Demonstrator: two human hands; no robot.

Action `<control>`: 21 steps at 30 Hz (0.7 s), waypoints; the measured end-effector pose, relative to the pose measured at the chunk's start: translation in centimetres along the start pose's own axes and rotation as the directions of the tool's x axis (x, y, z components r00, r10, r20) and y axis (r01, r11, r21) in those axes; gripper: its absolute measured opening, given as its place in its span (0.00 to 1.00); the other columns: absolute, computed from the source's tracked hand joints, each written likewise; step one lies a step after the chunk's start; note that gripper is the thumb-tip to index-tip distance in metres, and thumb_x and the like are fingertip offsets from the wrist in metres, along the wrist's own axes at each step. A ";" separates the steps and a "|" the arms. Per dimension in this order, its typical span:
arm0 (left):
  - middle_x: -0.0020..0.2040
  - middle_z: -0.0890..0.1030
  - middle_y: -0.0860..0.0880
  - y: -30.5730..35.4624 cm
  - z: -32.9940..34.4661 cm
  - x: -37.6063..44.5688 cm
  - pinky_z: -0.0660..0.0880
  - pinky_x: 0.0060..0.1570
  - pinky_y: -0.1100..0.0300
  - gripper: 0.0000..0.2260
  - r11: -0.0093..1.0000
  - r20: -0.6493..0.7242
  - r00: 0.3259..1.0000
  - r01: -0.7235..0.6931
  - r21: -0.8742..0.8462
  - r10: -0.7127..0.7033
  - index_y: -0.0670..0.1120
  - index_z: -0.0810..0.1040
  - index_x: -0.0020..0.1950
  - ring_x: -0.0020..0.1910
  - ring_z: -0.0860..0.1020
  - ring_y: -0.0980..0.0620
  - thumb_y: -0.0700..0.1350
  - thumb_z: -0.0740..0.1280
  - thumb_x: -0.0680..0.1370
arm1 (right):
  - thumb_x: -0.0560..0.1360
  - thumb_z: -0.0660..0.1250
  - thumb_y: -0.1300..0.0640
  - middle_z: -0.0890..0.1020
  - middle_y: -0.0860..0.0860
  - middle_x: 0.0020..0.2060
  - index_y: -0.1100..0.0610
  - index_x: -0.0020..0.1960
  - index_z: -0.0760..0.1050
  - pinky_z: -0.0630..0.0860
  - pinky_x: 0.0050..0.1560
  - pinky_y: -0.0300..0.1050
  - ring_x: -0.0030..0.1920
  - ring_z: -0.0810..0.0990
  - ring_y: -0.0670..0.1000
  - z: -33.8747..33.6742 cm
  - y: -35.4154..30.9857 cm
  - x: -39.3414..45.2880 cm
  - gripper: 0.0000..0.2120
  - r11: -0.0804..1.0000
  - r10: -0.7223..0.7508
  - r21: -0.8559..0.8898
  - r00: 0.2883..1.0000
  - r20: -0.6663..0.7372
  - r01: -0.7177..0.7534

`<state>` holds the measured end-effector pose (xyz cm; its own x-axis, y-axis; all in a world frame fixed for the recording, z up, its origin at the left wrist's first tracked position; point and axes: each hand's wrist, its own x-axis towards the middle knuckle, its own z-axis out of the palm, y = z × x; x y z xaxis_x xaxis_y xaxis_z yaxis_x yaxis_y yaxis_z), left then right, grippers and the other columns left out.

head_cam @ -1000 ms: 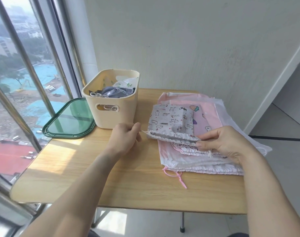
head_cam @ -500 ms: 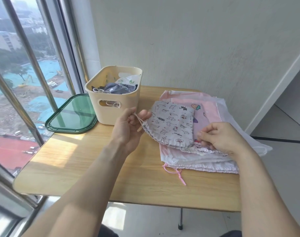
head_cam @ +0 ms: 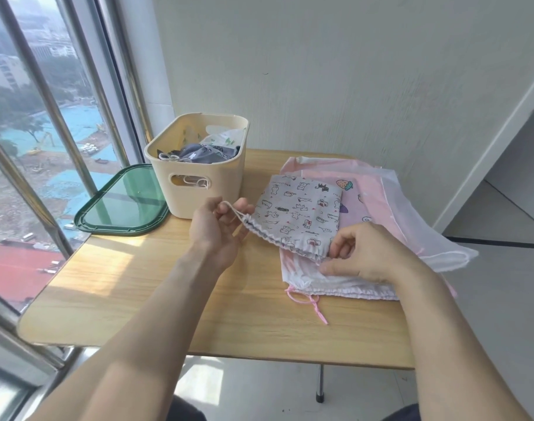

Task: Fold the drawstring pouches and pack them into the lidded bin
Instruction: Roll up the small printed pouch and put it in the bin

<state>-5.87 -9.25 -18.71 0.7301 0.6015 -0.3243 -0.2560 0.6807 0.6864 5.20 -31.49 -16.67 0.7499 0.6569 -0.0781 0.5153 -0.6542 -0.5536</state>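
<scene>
Pouch [head_cam: 299, 214] flatter now, L hand [head_cam: 217, 229] on drawstring [head_cam: 233, 209]

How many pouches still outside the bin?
At least 3: the grey printed pouch held by both hands on top of the pile, a pink pouch beneath it, and a white pouch at the bottom. The stack may hide more.

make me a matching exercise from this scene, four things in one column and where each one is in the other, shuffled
Things:
1. green lid
2. cream bin
3. grey printed pouch
4. pink drawstring

Places:
A. on top of the pink pouch stack, held by both hands
B. flat on the table, left of the bin
C. trailing onto the table below the stack
D. at the back of the table, holding folded pouches

Pairs: 1-B, 2-D, 3-A, 4-C
</scene>
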 end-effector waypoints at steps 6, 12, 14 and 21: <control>0.30 0.80 0.49 -0.3 0.1 0.2 0.74 0.41 0.54 0.16 1.000 -0.108 0.994 0.005 -0.005 -0.006 0.49 0.64 0.33 0.39 0.79 0.47 0.45 0.57 0.81 | 0.69 0.80 0.54 0.83 0.46 0.33 0.52 0.38 0.82 0.74 0.37 0.36 0.33 0.77 0.42 0.2 0.7 0.2 0.08 0.999 -0.017 0.048 1.000 -0.019 0.018; 0.29 0.83 0.49 -0.2 -0.2 1.0 0.72 0.35 0.58 0.17 1.000 -0.212 0.977 0.026 -0.013 -0.028 0.48 0.64 0.33 0.36 0.77 0.49 0.45 0.57 0.82 | 0.77 0.70 0.63 0.86 0.53 0.36 0.59 0.48 0.79 0.76 0.36 0.39 0.35 0.78 0.51 -2.5 2.1 -0.3 0.01 0.792 -0.028 0.604 0.994 -0.108 0.088; 0.26 0.79 0.50 -0.2 0.0 0.9 0.71 0.35 0.59 0.17 0.998 -0.204 0.979 0.002 -0.059 -0.014 0.48 0.64 0.33 0.32 0.75 0.50 0.45 0.57 0.82 | 0.80 0.66 0.65 0.81 0.52 0.33 0.59 0.48 0.77 0.75 0.39 0.43 0.36 0.76 0.50 -2.9 2.1 0.1 0.04 0.636 0.019 0.761 0.983 -0.183 0.130; 0.24 0.68 0.48 0.2 1.4 -0.4 0.74 0.48 0.52 0.29 0.963 0.118 0.988 -0.064 -0.263 0.098 0.49 0.66 0.21 0.26 0.74 0.49 0.45 0.56 0.84 | 0.81 0.64 0.61 0.66 0.45 0.23 0.53 0.49 0.75 0.75 0.44 0.43 0.36 0.76 0.47 -1.6 0.3 1.6 0.05 -0.084 0.231 0.944 0.928 -0.293 0.319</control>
<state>-5.34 -9.88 -17.53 0.7711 0.6119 -0.1759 -0.4601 0.7265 0.5104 7.21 -31.26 -15.64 0.9363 0.3485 0.0428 -0.1953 0.6183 -0.7613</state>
